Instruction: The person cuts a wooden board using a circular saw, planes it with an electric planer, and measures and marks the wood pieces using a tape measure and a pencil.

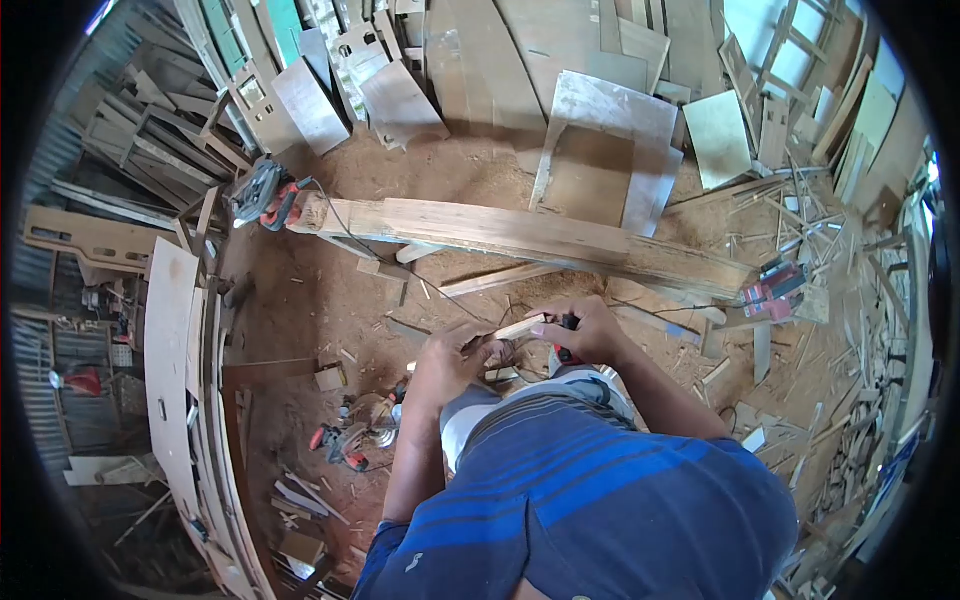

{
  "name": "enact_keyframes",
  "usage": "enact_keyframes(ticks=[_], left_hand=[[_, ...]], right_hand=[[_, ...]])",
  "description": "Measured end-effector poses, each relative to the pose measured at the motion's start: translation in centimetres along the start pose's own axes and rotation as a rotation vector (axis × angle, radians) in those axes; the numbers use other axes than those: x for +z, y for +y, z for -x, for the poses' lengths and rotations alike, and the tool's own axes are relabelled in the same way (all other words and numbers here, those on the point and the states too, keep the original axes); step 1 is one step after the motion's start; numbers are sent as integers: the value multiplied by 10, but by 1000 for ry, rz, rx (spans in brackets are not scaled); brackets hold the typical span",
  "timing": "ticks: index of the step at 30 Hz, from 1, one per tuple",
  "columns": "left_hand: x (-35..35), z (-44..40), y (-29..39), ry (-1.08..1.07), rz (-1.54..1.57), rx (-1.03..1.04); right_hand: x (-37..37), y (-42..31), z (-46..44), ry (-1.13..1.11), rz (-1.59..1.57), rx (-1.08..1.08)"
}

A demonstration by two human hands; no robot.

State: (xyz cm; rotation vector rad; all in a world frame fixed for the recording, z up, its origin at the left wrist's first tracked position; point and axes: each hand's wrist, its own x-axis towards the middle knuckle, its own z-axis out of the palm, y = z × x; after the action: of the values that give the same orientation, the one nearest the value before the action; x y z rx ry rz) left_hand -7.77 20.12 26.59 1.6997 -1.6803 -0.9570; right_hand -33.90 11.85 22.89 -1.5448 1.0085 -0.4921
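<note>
A short, pale piece of wood (521, 327) is held between my two hands in front of my waist. My left hand (453, 358) is closed around its left end. The fingers of my right hand (585, 332) grip its right end. Beside my right palm shows a black and red object (567, 350), mostly hidden, perhaps a tool. Beyond my hands lies a long wooden beam (510, 233), running from left to right.
A red and grey power tool (270, 196) rests at the beam's left end, a red one (775, 292) at its right end. More tools (345, 445) lie on the floor at left. Boards (172, 340) stand along the left; panels (610, 120) lean at the back.
</note>
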Motion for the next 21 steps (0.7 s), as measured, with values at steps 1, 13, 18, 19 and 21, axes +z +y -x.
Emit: enact_keyframes(ticks=[1, 13, 18, 19, 21], left_hand=[[2, -6, 1, -24, -10, -9], [-13, -84, -44, -116, -34, 361], [-34, -112, -53, -113, -35, 540], [-36, -118, -54, -109, -33, 556], [-37, -130, -54, -103, -47, 584]], right_hand=[[-4, 6, -3, 16, 25, -23], [24, -7, -7, 314, -235, 84], [52, -11, -15, 481, -196, -34], [52, -19, -16, 489, -182, -11], [48, -23, -20, 487, -201, 27]])
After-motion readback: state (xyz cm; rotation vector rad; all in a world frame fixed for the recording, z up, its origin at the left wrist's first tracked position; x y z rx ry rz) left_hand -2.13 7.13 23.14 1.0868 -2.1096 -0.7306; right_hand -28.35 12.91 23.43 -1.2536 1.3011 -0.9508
